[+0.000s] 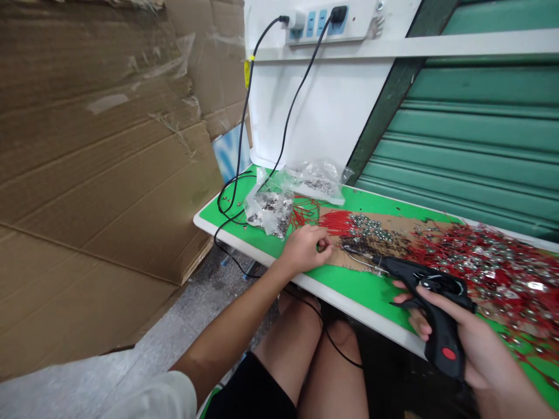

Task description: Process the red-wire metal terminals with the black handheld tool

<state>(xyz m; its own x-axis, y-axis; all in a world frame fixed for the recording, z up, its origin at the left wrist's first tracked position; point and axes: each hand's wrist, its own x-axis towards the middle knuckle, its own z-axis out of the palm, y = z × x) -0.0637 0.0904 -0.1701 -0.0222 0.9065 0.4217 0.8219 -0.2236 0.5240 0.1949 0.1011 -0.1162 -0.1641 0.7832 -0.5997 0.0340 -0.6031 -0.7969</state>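
Note:
My right hand [463,331] is wrapped round the grip of a black soldering gun [430,291], its fingers near the trigger. The gun points left, and a thin bent metal feed tube [362,263] runs below its tip. Just left of that tip, my left hand [308,249] is closed in a pinch on a thin red wire, mostly hidden by the fingers. Beneath both lies a cardboard strip [349,262]. On it are a row of red wires [336,222], shiny round metal pieces [371,227] at their ends and small dark parts [362,243].
A large heap of red wires with metal pieces [493,267] covers the right of the green tabletop [271,247]. Clear bags of small metal parts [273,212] stand behind my left hand. Black cables [288,116] hang from a power strip [329,26]. Cardboard [109,145] walls the left side.

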